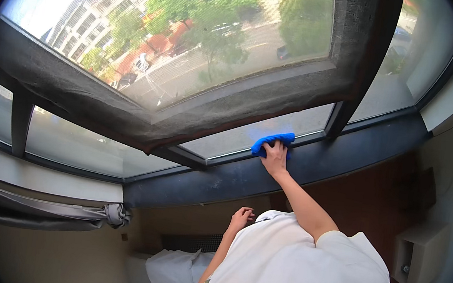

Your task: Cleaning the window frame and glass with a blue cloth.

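Note:
My right hand (275, 159) is spread over a bunched blue cloth (273, 142) and presses it against the lower edge of a window pane (227, 138). The cloth lies across the dark bottom frame, where the glass meets the dark sill (221, 183). Down beside my white shirt (291, 270), my left hand (241, 218) hangs with its fingers loosely bent, and I see nothing in it. Pale smudges mark the sill to the left of the cloth.
Above hangs a tilted window sash with a mesh screen (220, 48) and a grey, dusty-looking frame (90, 88). A knotted grey curtain (115, 215) is at the left. White bedding (172, 271) lies below. On the right stands a pale cabinet (421, 256) with an open compartment.

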Demonstrator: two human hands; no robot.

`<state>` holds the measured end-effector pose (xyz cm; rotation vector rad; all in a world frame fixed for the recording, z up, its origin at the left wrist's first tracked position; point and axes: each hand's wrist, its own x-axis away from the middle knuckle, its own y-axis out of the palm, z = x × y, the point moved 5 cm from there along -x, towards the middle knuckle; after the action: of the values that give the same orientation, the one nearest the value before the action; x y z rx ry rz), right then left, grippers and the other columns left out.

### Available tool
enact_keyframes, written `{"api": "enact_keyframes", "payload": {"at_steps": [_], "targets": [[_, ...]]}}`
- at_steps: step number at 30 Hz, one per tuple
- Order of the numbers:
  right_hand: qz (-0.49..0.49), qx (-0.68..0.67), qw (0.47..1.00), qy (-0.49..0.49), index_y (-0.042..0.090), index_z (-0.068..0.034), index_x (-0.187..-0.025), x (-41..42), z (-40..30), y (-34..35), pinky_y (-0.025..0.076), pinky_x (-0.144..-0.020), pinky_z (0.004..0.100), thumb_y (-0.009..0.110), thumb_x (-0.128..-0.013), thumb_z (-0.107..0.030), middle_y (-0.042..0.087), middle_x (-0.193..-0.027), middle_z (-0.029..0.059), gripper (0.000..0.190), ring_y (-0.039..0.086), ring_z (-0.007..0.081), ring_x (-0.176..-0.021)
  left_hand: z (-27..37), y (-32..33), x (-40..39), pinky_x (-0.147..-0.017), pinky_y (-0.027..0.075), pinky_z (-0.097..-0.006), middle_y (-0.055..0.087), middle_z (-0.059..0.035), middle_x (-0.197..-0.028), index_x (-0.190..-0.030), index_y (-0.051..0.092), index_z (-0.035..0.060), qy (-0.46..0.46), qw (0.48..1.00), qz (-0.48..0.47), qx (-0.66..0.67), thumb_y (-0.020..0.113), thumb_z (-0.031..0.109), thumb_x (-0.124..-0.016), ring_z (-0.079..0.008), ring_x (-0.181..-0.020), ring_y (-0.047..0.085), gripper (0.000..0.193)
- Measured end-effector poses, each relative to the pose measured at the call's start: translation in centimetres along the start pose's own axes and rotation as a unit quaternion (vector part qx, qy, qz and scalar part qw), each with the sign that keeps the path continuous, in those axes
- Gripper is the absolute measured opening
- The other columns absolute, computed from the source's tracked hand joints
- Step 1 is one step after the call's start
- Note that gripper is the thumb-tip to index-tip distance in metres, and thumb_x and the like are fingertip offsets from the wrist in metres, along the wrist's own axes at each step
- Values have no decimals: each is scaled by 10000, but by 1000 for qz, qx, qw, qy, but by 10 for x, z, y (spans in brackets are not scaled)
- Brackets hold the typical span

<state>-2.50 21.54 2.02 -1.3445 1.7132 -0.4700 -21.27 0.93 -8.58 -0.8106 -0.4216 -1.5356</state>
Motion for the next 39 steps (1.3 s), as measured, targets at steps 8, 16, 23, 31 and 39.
{"api": "enact_keyframes", "payload": {"at_steps": [8, 16, 23, 31, 39], "targets": [[224, -137, 958, 113, 516, -41, -1159, -35, 17, -72, 435, -821, 457, 713, -694, -9, 456, -1044, 209, 506, 506, 403, -952, 3, -22, 2, -750, 505, -274, 694, -88, -991, -1141, 613, 46, 3, 1000, 11, 1, 475, 231, -958, -143, -837, 654, 295], [64, -104, 990, -63, 646, -153, -1046, -32, -77, -27, 419, -834, 463, 749, -600, -23, 494, -985, 144, 475, 500, 341, -967, 3, -21, 4, -765, 499, -281, 691, -84, -993, -1150, 612, 48, 0, 1000, -27, -16, 489, 230, -954, -146, -849, 650, 295], [6, 6, 990, 138, 641, -117, -1029, 3, 26, 0, 427, -865, 451, 717, -648, -50, 506, -1035, 156, 394, 499, 360, -1030, 26, -57, 4, -754, 492, -277, 692, -72, -1008, -1141, 615, 58, 35, 999, 16, 5, 480, 244, -955, -134, -868, 650, 296], [225, -146, 963, 22, 543, -65, -1133, -45, -100, -47, 427, -775, 492, 714, -691, -63, 468, -985, 207, 474, 507, 401, -910, 4, -96, 15, -770, 479, -265, 681, -53, -1000, -1156, 603, 74, 37, 997, 33, 56, 465, 240, -964, -119, -863, 634, 289], [-21, 15, 998, 62, 607, -132, -1131, 20, -44, 49, 456, -871, 435, 716, -653, -66, 515, -1021, 166, 495, 526, 368, -983, 29, -112, 21, -769, 473, -262, 674, -54, -991, -1148, 595, 76, 105, 990, 23, 89, 471, 237, -969, -122, -855, 623, 271]]}}
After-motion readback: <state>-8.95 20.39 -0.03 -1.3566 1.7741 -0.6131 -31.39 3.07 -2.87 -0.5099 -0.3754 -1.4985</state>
